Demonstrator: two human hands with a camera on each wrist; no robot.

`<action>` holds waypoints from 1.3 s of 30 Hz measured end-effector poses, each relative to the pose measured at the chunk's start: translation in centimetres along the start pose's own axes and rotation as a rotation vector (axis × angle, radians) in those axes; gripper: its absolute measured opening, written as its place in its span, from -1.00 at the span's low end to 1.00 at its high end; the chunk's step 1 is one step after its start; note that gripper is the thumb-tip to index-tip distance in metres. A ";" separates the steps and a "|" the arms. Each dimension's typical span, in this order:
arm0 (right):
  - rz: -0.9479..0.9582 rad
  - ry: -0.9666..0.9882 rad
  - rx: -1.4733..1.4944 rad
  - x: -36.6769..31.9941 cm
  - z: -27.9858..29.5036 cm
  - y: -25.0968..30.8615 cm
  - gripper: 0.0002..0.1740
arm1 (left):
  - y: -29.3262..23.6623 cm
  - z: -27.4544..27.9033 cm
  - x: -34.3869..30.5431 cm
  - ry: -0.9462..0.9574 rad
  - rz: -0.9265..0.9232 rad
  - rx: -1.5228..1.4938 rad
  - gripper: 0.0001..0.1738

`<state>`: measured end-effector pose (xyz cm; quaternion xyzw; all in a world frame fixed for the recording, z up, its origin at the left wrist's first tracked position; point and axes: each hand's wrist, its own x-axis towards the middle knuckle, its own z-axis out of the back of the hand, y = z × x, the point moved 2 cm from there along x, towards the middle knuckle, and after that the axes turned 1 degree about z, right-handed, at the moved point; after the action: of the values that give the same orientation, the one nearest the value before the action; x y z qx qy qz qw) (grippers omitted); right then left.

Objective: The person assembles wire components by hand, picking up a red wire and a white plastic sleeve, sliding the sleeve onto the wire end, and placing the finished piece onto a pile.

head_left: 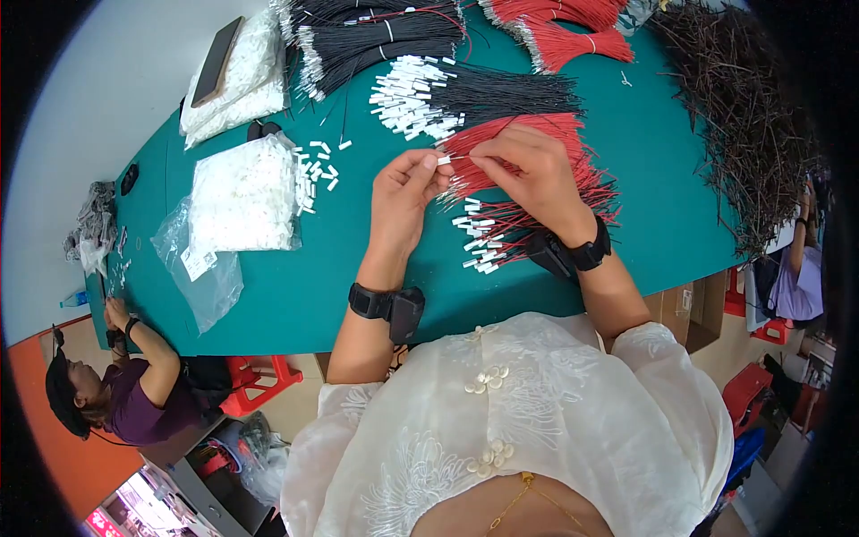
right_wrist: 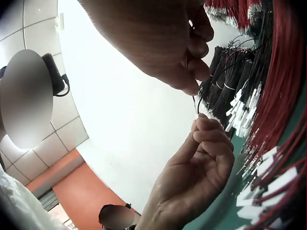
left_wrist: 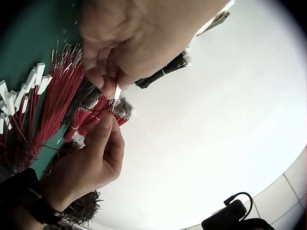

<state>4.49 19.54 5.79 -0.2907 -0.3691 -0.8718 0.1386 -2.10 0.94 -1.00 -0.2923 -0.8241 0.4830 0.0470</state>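
Note:
The left hand pinches a small white connector between thumb and fingers; in the left wrist view the connector shows at its fingertips. Just right of it, the right hand pinches a thin dark wire, clearest in the right wrist view, where the wire spans the short gap between the hands. Whether its end sits inside the connector cannot be told. Beneath both hands lie loose red wires. Red wires with white connectors lie nearer the body, and black ones with white connectors farther off.
A bag of white connectors lies on the green table at left, with loose connectors beside it. Tied black bundles and red bundles lie at the back, a dark wire heap at right. Another person sits at left.

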 end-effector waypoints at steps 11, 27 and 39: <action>-0.010 0.018 -0.019 -0.1 -0.1 0.1 -0.88 | -0.1 -0.3 -0.2 0.029 -0.003 -0.001 -0.79; -0.009 0.055 -0.066 0.1 0.0 0.5 -0.89 | -0.1 -0.5 -0.3 0.036 -0.038 0.055 -0.81; -0.006 0.042 -0.077 -0.3 -0.5 0.7 -0.88 | -0.5 -1.4 -0.8 -0.005 -0.120 0.267 -0.82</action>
<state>4.86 18.69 5.77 -0.2762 -0.3332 -0.8917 0.1327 -1.12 1.45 0.30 -0.2327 -0.7687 0.5852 0.1123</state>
